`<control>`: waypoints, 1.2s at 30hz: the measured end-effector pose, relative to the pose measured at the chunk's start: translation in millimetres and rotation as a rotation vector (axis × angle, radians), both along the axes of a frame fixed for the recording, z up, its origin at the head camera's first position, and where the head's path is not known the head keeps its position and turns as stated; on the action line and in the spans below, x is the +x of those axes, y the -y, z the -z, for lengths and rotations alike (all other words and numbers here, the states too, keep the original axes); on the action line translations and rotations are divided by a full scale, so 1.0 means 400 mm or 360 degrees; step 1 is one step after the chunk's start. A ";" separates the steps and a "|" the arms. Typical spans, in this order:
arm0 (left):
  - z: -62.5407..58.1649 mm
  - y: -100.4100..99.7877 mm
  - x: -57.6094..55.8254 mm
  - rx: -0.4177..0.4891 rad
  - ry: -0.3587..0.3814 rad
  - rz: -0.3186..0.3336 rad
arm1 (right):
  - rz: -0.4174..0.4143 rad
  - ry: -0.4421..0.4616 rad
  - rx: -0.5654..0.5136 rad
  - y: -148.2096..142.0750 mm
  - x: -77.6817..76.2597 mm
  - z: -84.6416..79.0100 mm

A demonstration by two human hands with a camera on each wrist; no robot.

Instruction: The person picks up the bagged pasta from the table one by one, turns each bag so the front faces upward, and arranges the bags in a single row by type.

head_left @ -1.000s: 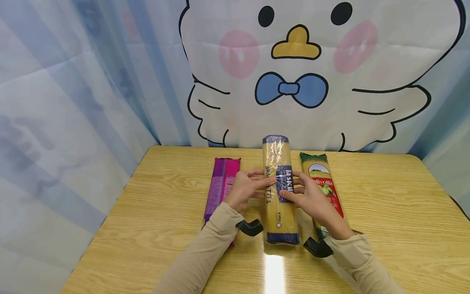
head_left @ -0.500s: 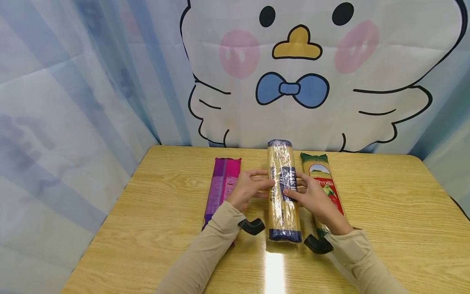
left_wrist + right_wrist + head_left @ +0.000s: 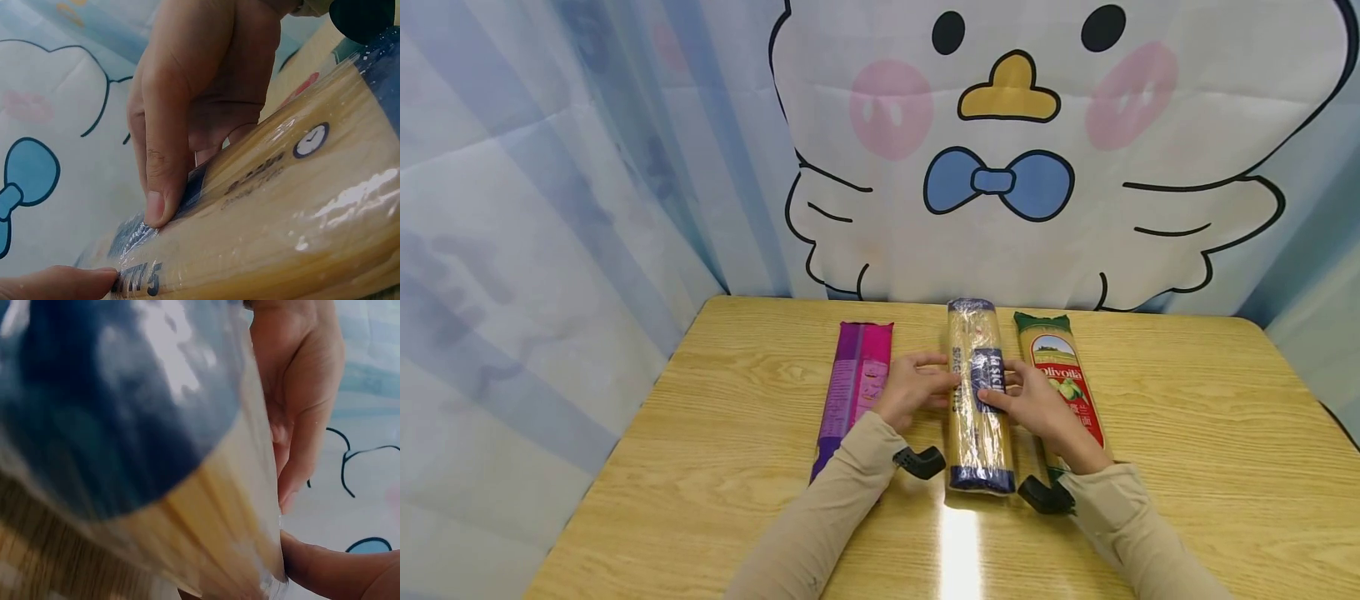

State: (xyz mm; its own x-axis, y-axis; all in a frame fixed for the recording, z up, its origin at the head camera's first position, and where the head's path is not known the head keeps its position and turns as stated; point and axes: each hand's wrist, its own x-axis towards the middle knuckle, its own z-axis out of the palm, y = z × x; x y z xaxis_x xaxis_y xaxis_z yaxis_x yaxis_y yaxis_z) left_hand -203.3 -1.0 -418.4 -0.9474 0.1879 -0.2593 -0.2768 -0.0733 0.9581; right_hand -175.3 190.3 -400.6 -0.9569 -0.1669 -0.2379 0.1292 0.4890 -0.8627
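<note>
A clear-wrapped pack of spaghetti with dark blue ends and a blue label lies lengthwise between both hands in the head view. My right hand grips its right side, thumb over the label and fingers along the edge. From the left, my left hand holds the other side with thumb and fingertips. In the left wrist view the spaghetti pack shows a small clock mark, with the right thumb pressed on the wrapper. The blue end of the spaghetti pack fills much of the right wrist view. Its underside is hidden.
A purple and pink packet lies left of the hands, partly under the left sleeve. To the right is a green-ended pasta pack with a red label, partly covered by the right hand. The wooden table meets a cartoon-print curtain behind.
The spaghetti pack's far end has come down and nearer, and the pack has shifted slightly right. Both hands have stayed on its sides. The two other packs have not moved.
</note>
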 end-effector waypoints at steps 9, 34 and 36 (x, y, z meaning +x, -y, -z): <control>0.023 -0.006 0.001 -0.0034 0.0022 -0.0015 | -0.0032 -0.0071 0.0136 0.007 0.001 0.022; 0.031 0.004 -0.005 -0.0210 -0.0134 -0.0142 | 0.0009 -0.0341 0.0451 0.010 0.004 -0.016; 0.027 0.012 -0.006 -0.0205 -0.0143 -0.0145 | -0.0016 -0.0354 0.0465 0.014 0.005 -0.022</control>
